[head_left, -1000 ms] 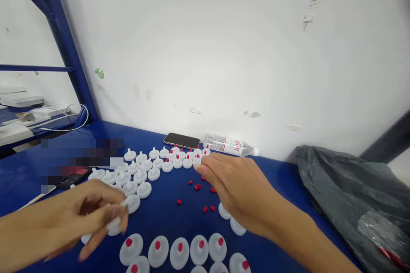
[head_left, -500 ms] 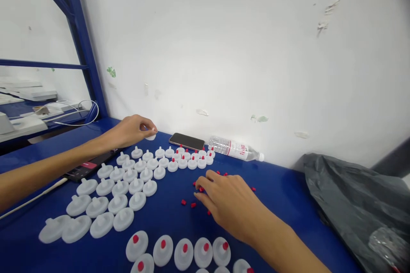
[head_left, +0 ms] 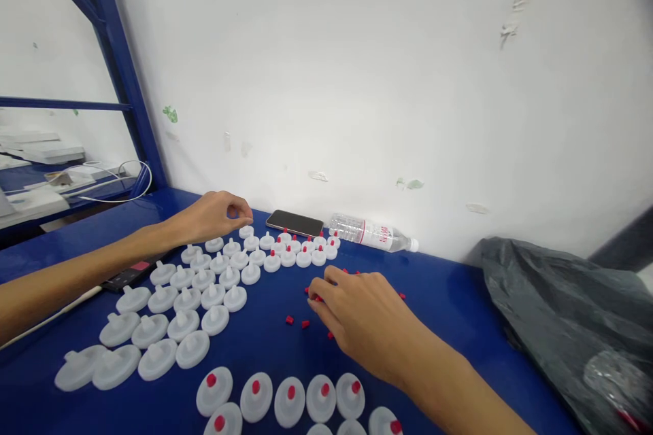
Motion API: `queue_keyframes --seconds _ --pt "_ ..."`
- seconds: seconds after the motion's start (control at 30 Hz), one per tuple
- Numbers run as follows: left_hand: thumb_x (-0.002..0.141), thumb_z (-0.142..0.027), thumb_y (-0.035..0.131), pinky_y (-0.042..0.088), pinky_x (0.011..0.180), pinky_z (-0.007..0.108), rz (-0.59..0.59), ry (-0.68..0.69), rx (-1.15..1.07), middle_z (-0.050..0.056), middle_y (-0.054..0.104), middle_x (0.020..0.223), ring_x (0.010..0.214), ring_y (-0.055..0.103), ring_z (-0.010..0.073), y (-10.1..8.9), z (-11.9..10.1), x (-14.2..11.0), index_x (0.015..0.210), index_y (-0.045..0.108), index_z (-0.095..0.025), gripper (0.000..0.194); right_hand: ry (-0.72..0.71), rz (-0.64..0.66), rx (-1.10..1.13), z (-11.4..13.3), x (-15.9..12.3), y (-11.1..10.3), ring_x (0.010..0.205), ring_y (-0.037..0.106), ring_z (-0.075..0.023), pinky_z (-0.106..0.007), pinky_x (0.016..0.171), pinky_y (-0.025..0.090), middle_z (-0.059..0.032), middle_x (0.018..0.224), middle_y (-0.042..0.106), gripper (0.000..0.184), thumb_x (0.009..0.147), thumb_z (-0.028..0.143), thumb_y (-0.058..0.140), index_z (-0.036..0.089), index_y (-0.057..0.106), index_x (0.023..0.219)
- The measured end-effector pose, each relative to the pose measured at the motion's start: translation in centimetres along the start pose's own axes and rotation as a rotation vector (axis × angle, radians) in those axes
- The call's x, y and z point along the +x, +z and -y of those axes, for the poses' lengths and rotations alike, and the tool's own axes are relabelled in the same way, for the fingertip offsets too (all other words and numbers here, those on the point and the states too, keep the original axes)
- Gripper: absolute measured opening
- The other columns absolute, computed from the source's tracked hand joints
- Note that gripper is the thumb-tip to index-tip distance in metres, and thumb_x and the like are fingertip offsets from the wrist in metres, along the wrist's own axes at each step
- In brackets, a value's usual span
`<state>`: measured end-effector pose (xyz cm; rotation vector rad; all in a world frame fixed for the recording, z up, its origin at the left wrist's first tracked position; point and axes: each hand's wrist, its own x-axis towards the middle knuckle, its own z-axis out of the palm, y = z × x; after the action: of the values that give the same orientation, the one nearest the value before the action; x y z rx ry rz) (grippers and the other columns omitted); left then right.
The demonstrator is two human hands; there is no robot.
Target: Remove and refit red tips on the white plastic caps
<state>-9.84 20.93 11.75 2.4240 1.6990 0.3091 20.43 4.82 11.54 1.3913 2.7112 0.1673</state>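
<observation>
My left hand (head_left: pixel 217 215) is at the back of the table, thumb and forefinger pinched at the short stem of a white plastic disc (head_left: pixel 246 232). That disc is down beside the others; whether it still bears on the fingers is hard to see. Several bare white discs with stems (head_left: pixel 188 299) lie in rows at left. My right hand (head_left: pixel 357 309) is low over scattered small red caps (head_left: pixel 290 320), its fingertips closed around a red cap (head_left: pixel 318 298), partly hidden. In front and at the back, several discs (head_left: pixel 256 397) have red caps on their stems.
Along the wall lie a dark-screened phone (head_left: pixel 294 223) and a clear plastic bottle (head_left: pixel 372 234) on its side. A black plastic bag (head_left: pixel 551 306) covers the right end. Under my left forearm are a black device (head_left: pixel 125 279) and a white cable (head_left: pixel 58 315). Blue frame (head_left: pixel 115 47) stands at left.
My left hand has lowered the white disc from the air to the table at the back row. My right hand stays over the red caps. The view has shifted slightly.
</observation>
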Motion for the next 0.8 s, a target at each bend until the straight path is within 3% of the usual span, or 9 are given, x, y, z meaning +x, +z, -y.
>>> queue_keyframes --seconds 0.13,0.27,0.43,0.63,0.73,0.8 --pt "0.102 -0.047 0.072 0.060 0.079 0.039 0.080 0.102 0.054 0.002 0.076 0.091 0.081 0.071 0.0200 -0.3 -1.4 -2.0 0.107 0.079 -0.018 0.030 -0.003 -0.017 -0.003 0.1 0.0 0.0 0.084 0.070 -0.0211 -0.036 0.052 0.021 -0.0023 0.108 0.075 0.026 0.116 0.023 0.044 0.022 0.070 0.115" --pt "0.101 -0.040 0.076 0.061 0.085 0.041 0.169 0.147 0.088 0.003 0.077 0.097 0.088 0.073 0.0208 0.4 -1.9 -2.7 0.112 0.077 -0.019 0.023 0.024 -0.027 -0.006 0.1 0.0 -0.1 0.076 0.070 -0.0208 -0.035 0.052 0.019 -0.0015 0.101 0.074 0.024 0.115 0.026 0.045 0.023 0.069 0.112" --pt "0.106 -0.041 0.071 0.064 0.085 0.039 0.200 0.163 0.092 0.004 0.077 0.103 0.090 0.074 0.0194 1.1 -1.3 -2.8 0.104 0.075 -0.018 0.023 0.004 -0.011 -0.001 0.2 -0.1 -0.4 0.080 0.071 -0.0213 -0.035 0.052 0.018 -0.0018 0.102 0.075 0.026 0.116 0.025 0.043 0.022 0.069 0.112" --pt "0.102 -0.041 0.071 0.060 0.076 0.035 0.169 0.145 0.088 0.003 0.080 0.094 0.082 0.074 0.0201 1.0 -1.4 -2.9 0.102 0.079 -0.020 0.023 0.030 -0.011 0.024 0.1 -0.5 -0.7 0.076 0.073 -0.0218 -0.034 0.053 0.019 -0.0012 0.104 0.077 0.024 0.115 0.025 0.047 0.024 0.071 0.115" --pt "0.099 -0.049 0.061 0.056 0.074 0.035 0.066 0.137 0.094 0.008 0.084 0.101 0.089 0.076 0.0262 0.1 -2.3 -3.9 0.111 0.082 -0.024 0.035 0.024 -0.020 0.067 0.0 -0.7 -0.8 0.078 0.074 -0.0217 -0.034 0.054 0.022 -0.0006 0.107 0.079 0.022 0.114 0.024 0.050 0.024 0.073 0.115" --pt "0.100 -0.056 0.053 0.055 0.077 0.037 -0.018 0.140 0.101 0.009 0.084 0.105 0.093 0.075 0.0291 -0.2 -3.2 -5.8 0.110 0.082 -0.026 0.043 -0.002 -0.033 0.110 0.3 -0.9 -0.8 0.080 0.075 -0.0215 -0.035 0.054 0.025 -0.0001 0.107 0.079 0.021 0.114 0.027 0.053 0.025 0.073 0.116"
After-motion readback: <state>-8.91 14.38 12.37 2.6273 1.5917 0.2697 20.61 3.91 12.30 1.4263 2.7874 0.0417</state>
